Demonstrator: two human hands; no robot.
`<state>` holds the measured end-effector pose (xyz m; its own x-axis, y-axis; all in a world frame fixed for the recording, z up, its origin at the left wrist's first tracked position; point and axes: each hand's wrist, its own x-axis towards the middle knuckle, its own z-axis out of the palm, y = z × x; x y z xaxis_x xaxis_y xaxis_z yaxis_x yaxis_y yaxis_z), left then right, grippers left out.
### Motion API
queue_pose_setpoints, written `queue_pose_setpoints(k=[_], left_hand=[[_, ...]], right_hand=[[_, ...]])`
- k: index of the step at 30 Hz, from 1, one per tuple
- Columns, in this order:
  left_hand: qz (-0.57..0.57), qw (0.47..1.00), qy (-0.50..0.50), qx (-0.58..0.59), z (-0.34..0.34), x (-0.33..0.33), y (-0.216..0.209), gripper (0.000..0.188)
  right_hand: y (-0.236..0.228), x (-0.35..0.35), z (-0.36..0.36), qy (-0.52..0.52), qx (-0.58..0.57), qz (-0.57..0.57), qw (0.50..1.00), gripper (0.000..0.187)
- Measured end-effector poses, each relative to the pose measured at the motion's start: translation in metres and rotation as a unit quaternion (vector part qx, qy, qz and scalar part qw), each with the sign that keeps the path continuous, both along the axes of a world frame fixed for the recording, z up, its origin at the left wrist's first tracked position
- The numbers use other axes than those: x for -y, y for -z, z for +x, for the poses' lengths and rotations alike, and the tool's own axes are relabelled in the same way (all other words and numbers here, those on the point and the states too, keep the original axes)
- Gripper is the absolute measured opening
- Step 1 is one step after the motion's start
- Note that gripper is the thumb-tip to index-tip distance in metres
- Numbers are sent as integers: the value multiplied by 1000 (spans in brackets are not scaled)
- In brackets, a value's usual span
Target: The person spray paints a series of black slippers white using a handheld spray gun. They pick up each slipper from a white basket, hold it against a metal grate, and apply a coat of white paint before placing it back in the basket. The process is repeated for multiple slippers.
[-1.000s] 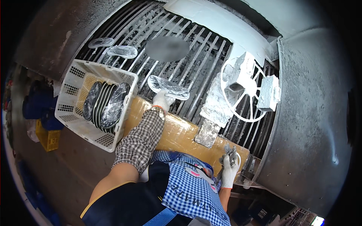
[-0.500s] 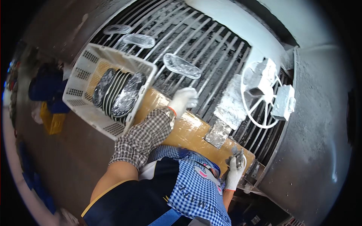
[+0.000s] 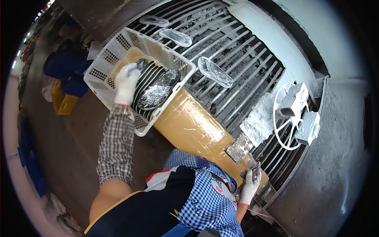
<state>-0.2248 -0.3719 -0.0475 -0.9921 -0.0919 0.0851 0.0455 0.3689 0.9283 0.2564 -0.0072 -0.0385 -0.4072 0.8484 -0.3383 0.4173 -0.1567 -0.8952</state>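
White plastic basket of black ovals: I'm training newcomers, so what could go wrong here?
The white-gloved left hand could scuff the flat black oval pieces packed closely in the white plastic basket. The nearest shiny sole-shaped piece lying across gapped grey metal bars might slip or tip.

A grate of metal bars (image 3: 244,87) carries three shiny, sole-shaped pieces (image 3: 215,72), lying apart, and a crusted pale slab (image 3: 258,120). Dark, flat pieces (image 3: 162,89) stand in a row inside the white crate (image 3: 158,48).

Left arm (image 3: 115,148) nearly straight, left hand (image 3: 126,87) farther forward; right hand (image 3: 250,185) clenched.
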Motion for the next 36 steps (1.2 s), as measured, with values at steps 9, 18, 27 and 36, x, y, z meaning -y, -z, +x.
queue_pose_setpoints(k=[9, 18, 27, 36], left_hand=[[-420, 885, 26, 198, -76, 90, 46, 88], [-457, 823, 39, 337, -102, 99, 103, 109], [-432, 884, 77, 162, -76, 99, 75, 38], [-233, 934, 140, 229, -33, 56, 24, 64]], right_hand=[[-6, -6, -2, -55, 25, 18, 998, 30], [-14, -5, -4, -63, 30, 37, 997, 31], [-12, -9, -10, -86, 43, 37, 995, 34], [-1, -12, -6, -57, 27, 45, 997, 30]])
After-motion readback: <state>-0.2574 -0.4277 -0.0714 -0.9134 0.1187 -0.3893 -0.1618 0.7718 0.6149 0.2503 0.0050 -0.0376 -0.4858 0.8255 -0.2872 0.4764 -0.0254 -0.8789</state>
